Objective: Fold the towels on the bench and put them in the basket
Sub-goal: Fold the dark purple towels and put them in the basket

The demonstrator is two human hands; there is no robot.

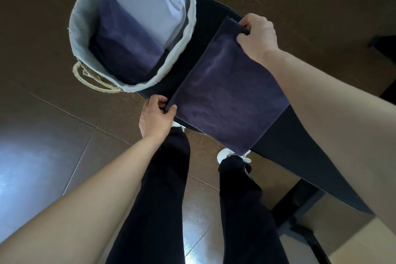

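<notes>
As a person stands over a dark bench, a folded navy towel lies flat across its top, one end overhanging the near edge. The left hand pinches the towel's near-left corner, thumb on top and fingers curled under; the right hand grips the far corner, fingers closed round the fabric. At the bench's far end stands a grey fabric basket with rope handles, holding a folded navy towel and a white towel side by side. Dark trousers and white shoes show above the brown tiled floor.
</notes>
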